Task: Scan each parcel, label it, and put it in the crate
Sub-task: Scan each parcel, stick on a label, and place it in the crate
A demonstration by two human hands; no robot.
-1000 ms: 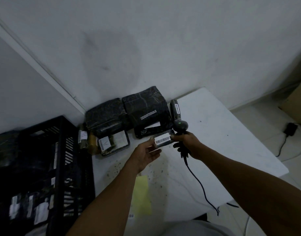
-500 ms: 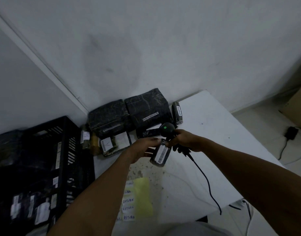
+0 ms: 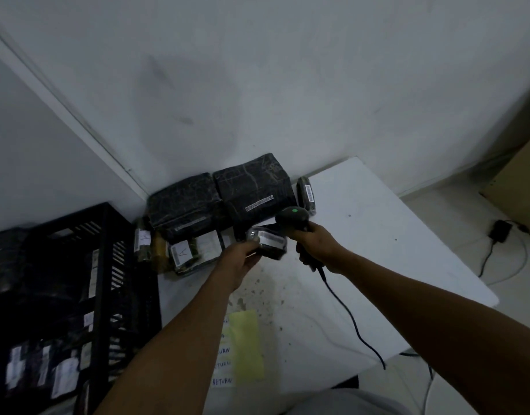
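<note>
Black parcel (image 3: 269,244) pinched in left hand (image 3: 242,259); right hand (image 3: 316,247) grips scanner (image 3: 293,218); labels (image 3: 223,365) read "RETURN".

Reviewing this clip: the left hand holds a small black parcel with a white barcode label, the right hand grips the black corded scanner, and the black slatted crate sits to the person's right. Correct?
Not quite. In the head view the black slatted plastic crate sits to the person's left, beside the white table. The rest holds: the left hand holds the small black parcel with a white barcode label, and the right hand grips the black corded scanner.
</note>
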